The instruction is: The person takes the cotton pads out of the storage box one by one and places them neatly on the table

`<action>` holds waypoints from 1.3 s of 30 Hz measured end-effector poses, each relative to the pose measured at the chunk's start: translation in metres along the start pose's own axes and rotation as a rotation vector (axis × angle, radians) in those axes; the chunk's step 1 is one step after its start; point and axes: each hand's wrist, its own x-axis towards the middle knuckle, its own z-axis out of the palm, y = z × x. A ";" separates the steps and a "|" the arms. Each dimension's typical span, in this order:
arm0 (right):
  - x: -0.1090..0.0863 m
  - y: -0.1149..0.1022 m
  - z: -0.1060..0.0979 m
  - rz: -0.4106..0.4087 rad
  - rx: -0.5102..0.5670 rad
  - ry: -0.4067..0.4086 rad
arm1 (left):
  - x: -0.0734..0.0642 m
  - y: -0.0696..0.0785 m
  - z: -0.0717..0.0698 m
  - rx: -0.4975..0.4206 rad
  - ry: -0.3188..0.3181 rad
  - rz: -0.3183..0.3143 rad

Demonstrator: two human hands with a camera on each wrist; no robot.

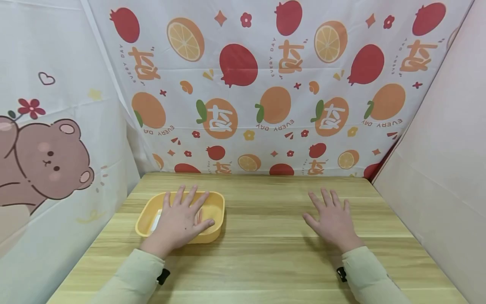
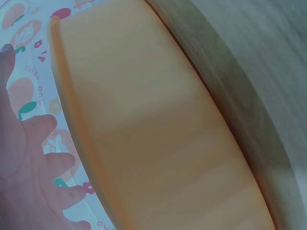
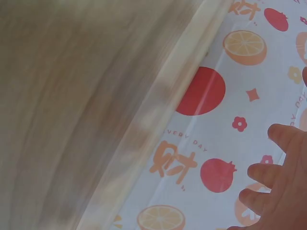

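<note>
My left hand point(image 1: 181, 219), fingers spread, hovers over a yellow rounded basin point(image 1: 216, 217) on the left side of the table. Inside the basin, partly hidden behind the hand, lie a white piece point(image 1: 156, 220) and some thin reddish sticks point(image 1: 198, 216). Seen from the left wrist, the outer wall of the basin point(image 2: 144, 110) fills the middle, with the spread fingers beyond its rim. On the right, my right hand point(image 1: 334, 221) is held above the bare wood with its fingers apart, holding nothing. The right wrist view shows those fingers point(image 3: 268, 175) extended over the table's far side.
The wood-grain table point(image 1: 265, 253) reaches back to a white curtain with fruit prints point(image 1: 262, 105). A curtain with a bear print point(image 1: 53, 160) hangs along the left, and a plain white one point(image 1: 436, 169) along the right.
</note>
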 end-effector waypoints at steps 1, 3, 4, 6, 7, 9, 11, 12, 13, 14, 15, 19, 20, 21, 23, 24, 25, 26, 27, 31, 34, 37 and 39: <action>0.000 -0.001 0.000 -0.003 0.000 0.002 | 0.000 -0.001 0.000 0.001 -0.002 -0.004; 0.001 -0.003 -0.002 -0.010 0.008 0.009 | 0.001 -0.003 0.000 0.002 -0.007 -0.014; 0.001 -0.004 -0.002 -0.014 0.012 0.013 | 0.001 -0.004 0.000 -0.003 -0.009 -0.018; 0.003 -0.006 -0.003 -0.021 0.017 0.014 | 0.001 -0.008 0.001 -0.016 -0.012 -0.026; 0.003 -0.007 -0.003 -0.024 0.016 0.012 | 0.001 -0.009 0.001 -0.020 -0.016 -0.031; 0.005 -0.011 -0.004 -0.026 0.030 0.003 | 0.000 -0.012 -0.001 -0.040 -0.020 -0.039; 0.007 -0.016 -0.005 -0.032 0.054 -0.004 | 0.000 -0.015 -0.004 -0.050 -0.027 -0.050; 0.009 -0.020 -0.006 -0.036 0.071 -0.007 | -0.001 -0.016 -0.006 -0.060 -0.034 -0.058; 0.010 -0.023 -0.007 -0.041 0.086 -0.012 | -0.001 -0.017 -0.008 -0.073 -0.040 -0.066; 0.011 -0.026 -0.007 -0.045 0.108 -0.015 | -0.002 -0.018 -0.009 -0.087 -0.047 -0.074; 0.012 -0.029 -0.007 -0.051 0.127 -0.018 | -0.003 -0.020 -0.009 -0.099 -0.052 -0.084; 0.015 -0.041 -0.007 -0.073 0.190 -0.028 | -0.005 -0.028 -0.009 -0.148 -0.067 -0.125; 0.016 -0.044 -0.007 -0.079 0.205 -0.028 | -0.006 -0.031 -0.008 -0.154 -0.065 -0.134; 0.016 -0.047 -0.007 -0.086 0.219 -0.029 | -0.006 -0.035 -0.007 -0.160 -0.063 -0.142; 0.018 -0.052 -0.008 -0.099 0.246 -0.033 | -0.007 -0.041 -0.007 -0.175 -0.064 -0.160; 0.018 -0.055 -0.008 -0.107 0.254 -0.034 | -0.008 -0.045 -0.007 -0.185 -0.067 -0.171; 0.019 -0.056 -0.007 -0.116 0.266 -0.034 | -0.008 -0.048 -0.008 -0.196 -0.073 -0.181; 0.019 -0.058 -0.007 -0.124 0.277 -0.034 | -0.008 -0.052 -0.010 -0.209 -0.081 -0.192; 0.020 -0.060 -0.006 -0.132 0.286 -0.034 | -0.008 -0.056 -0.012 -0.221 -0.090 -0.205; 0.021 -0.067 -0.004 -0.151 0.322 -0.039 | -0.006 -0.076 -0.019 -0.286 -0.142 -0.260; 0.022 -0.073 -0.003 -0.149 0.364 -0.063 | -0.007 -0.095 -0.023 -0.362 -0.179 -0.306; 0.023 -0.080 -0.004 -0.139 0.419 -0.095 | -0.010 -0.115 -0.024 -0.447 -0.215 -0.352; 0.023 -0.084 -0.005 -0.139 0.458 -0.113 | -0.013 -0.126 -0.024 -0.486 -0.235 -0.382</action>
